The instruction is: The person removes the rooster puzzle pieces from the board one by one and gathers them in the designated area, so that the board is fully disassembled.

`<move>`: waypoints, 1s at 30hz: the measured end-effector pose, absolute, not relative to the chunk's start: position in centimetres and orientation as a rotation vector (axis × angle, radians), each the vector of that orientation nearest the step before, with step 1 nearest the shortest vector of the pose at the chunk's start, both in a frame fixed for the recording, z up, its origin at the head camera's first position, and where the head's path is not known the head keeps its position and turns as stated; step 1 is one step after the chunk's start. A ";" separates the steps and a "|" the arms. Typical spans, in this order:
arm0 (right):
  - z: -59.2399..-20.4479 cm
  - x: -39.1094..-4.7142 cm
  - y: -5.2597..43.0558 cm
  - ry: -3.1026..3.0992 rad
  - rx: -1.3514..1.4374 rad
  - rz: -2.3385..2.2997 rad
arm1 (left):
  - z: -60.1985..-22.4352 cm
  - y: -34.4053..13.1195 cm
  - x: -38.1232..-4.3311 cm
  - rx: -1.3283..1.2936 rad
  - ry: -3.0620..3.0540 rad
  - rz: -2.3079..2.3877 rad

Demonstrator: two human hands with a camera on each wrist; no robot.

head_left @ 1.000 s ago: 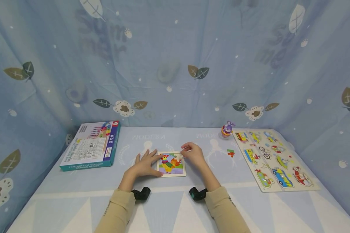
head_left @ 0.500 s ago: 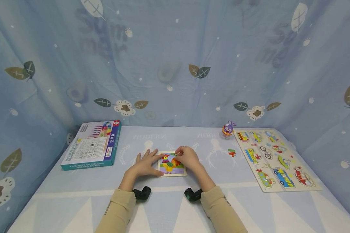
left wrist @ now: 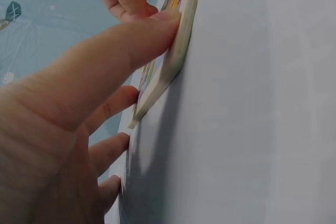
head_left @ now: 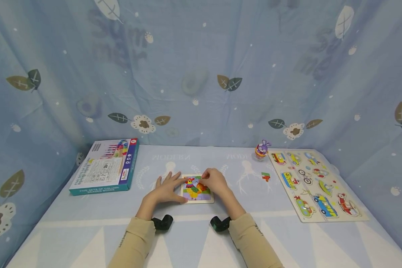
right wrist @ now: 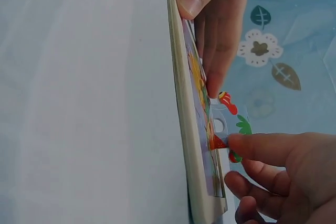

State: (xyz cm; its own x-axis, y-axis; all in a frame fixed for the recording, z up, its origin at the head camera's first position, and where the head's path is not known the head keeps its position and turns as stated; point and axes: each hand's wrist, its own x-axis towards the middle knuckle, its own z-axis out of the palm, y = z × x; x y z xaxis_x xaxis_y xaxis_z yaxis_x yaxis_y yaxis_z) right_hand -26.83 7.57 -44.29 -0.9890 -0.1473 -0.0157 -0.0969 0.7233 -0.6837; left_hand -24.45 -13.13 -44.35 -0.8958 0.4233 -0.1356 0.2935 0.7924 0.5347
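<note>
A small square jigsaw puzzle [head_left: 195, 194] with a colourful rooster picture lies in a pale wooden frame [right wrist: 181, 87] on the table. My left hand [head_left: 165, 190] spreads over its left side, with the thumb [left wrist: 157, 30] pressing the near rim and a forefinger at the upper left; other fingers rest on the cloth. At the puzzle's upper right, my right hand [head_left: 215, 183] pinches a small puzzle piece [right wrist: 218, 142] between thumb and fingers, low over the picture. In the head view the fingers mostly hide that piece. Another loose piece [head_left: 265, 176], green and red, lies farther right.
A flat toy box [head_left: 102, 169] lies at the back left. To the right is a large vehicle peg board [head_left: 299, 199], with a purple rabbit-eared toy [head_left: 261, 149] beside its far corner. A patterned blue curtain [head_left: 201, 111] rises behind the table [head_left: 187, 238].
My right hand has moved left from the puzzle's right edge onto its upper right part, then stayed nearly in place. The left hand has kept its place on the frame.
</note>
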 end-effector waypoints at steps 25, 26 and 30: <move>-45.2 -27.6 7.7 2.663 -0.194 -1.410 | -44.4 -13.3 -24.1 0.594 2.717 0.846; -45.3 -27.6 7.7 2.660 -0.190 -1.410 | -44.5 -13.4 -24.0 0.617 2.709 0.842; -45.3 -27.5 7.8 2.667 -0.182 -1.407 | -44.8 -13.5 -23.8 0.684 2.669 0.805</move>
